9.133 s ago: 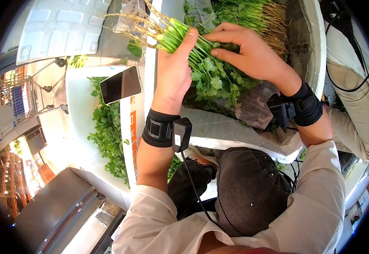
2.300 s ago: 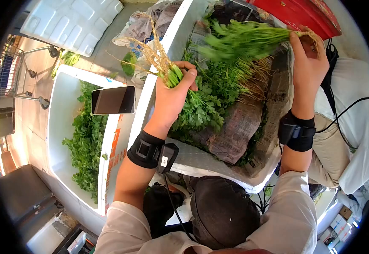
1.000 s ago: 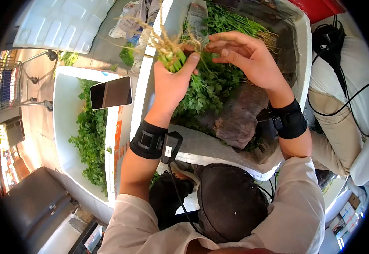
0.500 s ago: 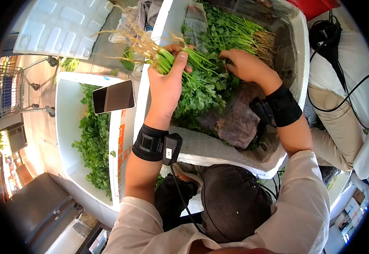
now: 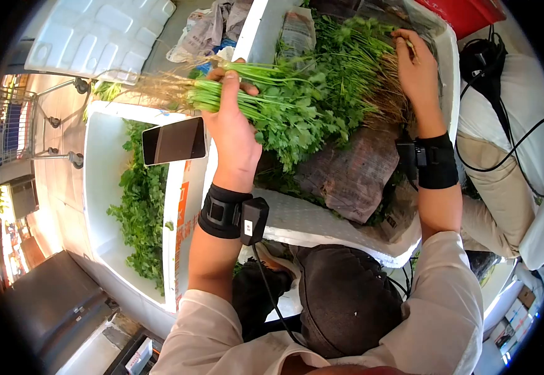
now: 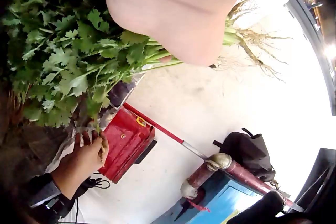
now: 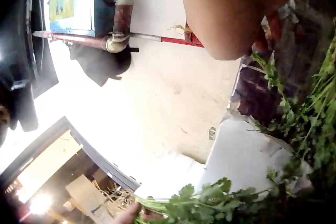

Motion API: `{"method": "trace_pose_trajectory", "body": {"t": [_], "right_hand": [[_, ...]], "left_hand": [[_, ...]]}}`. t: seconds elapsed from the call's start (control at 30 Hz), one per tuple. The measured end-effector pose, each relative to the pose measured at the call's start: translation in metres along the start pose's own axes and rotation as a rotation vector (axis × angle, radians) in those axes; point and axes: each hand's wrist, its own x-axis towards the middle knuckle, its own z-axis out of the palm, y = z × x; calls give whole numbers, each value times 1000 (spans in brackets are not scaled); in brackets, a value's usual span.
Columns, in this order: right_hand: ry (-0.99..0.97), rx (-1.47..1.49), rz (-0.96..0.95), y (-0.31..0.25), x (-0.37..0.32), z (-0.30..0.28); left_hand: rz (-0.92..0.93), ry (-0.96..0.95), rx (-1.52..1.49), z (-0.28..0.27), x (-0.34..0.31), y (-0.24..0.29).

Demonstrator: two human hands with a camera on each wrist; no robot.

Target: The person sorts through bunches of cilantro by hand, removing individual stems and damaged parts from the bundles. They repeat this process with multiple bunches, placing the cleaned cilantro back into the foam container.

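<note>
My left hand [image 5: 234, 140] grips a thick bunch of coriander [image 5: 294, 115], its pale roots sticking out left and its leaves spreading right over a white foam box [image 5: 452, 81]. In the left wrist view the leaves lie beyond the heel of that hand. At the far right of the box my right hand [image 5: 420, 75] pinches a thin coriander sprig [image 7: 270, 71] near its root end, with leaves trailing from the fingers. Below this hand lies more coriander [image 5: 353, 75] with brown roots. A newspaper wrapping [image 5: 350, 172] lies in the near part of the box.
On the left, a phone [image 5: 174, 141] rests at the edge of a second foam box [image 5: 100, 187] holding coriander [image 5: 141, 219]. A foam lid [image 5: 100, 37] and a wheeled cart [image 5: 16, 128] stand further left. A red case [image 5: 465, 15] is behind the box's right corner.
The right hand has moved from beside the held bunch out to the box's right side and now pinches a sprig. The left hand has tilted the bunch flatter, roots pointing left.
</note>
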Motion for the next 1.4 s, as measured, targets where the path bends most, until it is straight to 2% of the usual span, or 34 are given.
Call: {"method": "trace_pose_trajectory", "body": {"t": [0.03,0.07,0.1,0.13,0.17,0.2,0.27,0.3,0.33,0.4,0.47,0.5,0.53,0.6,0.67,0.73,0.8,0.87,0.93,0.97,1.1,1.33,1.4], "right_hand": [[43,191,-64,-1,2,-3],[43,193,-65,0,-1,-3],[-118,-69,-78,2,-7,-3],[-280,-330,-87,-1,-14,-3],[-397,-420,-20,-4,-26,-1],[-400,-419,-13,-7,-31,0],[-473,-521,-130,-9,-39,1],[-290,-421,-331,-1,-38,11],[-292,-420,-323,-14,-36,7],[-567,531,-182,-65,-27,4],[-627,845,-187,-83,-40,12],[-621,810,-272,-87,-44,14],[-616,817,-266,-87,-48,15],[-684,670,-118,-86,-52,17],[-659,687,-106,-88,-54,18],[-531,558,-223,-89,-55,20],[-526,545,-234,-91,-56,19],[-525,530,-245,-91,-55,19],[-594,613,-160,-86,-54,20],[-678,669,-58,-85,-52,17],[-705,735,-122,-74,-43,19],[-800,778,-84,-75,-44,18],[-838,780,94,-82,-45,11]], "left_hand": [[3,1,-1,0,1,-2],[-34,-76,-19,-1,1,-5],[-72,-153,-35,-2,1,-7],[-76,-154,-30,-1,-1,-6],[-136,-227,-24,-1,-4,-4],[-197,-299,-18,1,-6,-3],[-215,-310,-19,5,-9,-4],[-240,-337,-6,5,-9,-5],[-265,-364,7,6,-10,-7],[-291,-392,8,6,-11,-12],[-313,-417,13,7,-13,-13],[-355,-404,-14,9,-15,-12],[-396,-389,-41,10,-17,-11],[-409,-391,-25,9,-16,-14],[-391,-372,118,11,-17,-12],[-352,-336,113,16,-21,-16],[-166,-350,326,15,-21,-23],[-169,-345,318,15,-21,-22],[-158,-332,386,14,-21,-21],[-164,-330,388,13,-20,-20],[-186,-295,431,10,-18,-20],[-192,-285,445,10,-18,-19],[-189,-294,440,9,-18,-20]]}}
